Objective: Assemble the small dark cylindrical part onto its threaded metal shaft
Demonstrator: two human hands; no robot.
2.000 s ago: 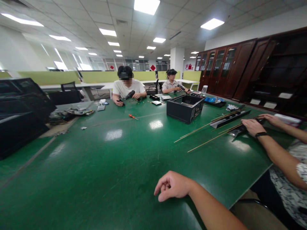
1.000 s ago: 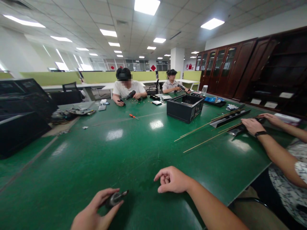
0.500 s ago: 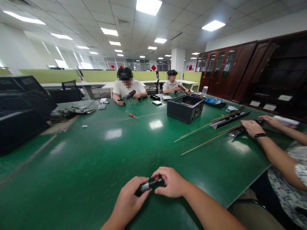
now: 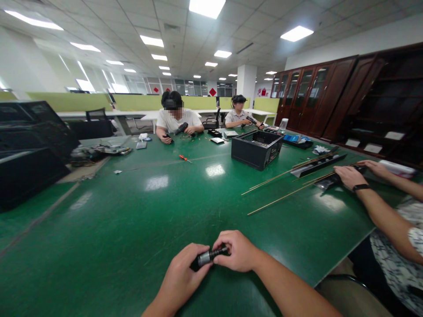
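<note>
Low in the view, my left hand (image 4: 185,274) is wrapped round the wider, silver-banded end of a small black cylindrical object (image 4: 205,258). My right hand (image 4: 237,252) pinches the narrower, ribbed black end between thumb and fingers. The object lies nearly level between both hands, above the green tabletop (image 4: 132,237). My fingers hide both of its ends, and its exact kind is hard to tell.
A black metal case (image 4: 247,152) stands beyond my hands, with an orange screwdriver (image 4: 185,158) left of it. Thin rods (image 4: 280,201) lie at the right, near another person's hands (image 4: 350,176). Two people sit across the table. Dark equipment (image 4: 29,154) stands at far left.
My right thumb and fingers have closed nearer the middle of the object, and more of its ribbed part shows. The view has shifted slightly.
</note>
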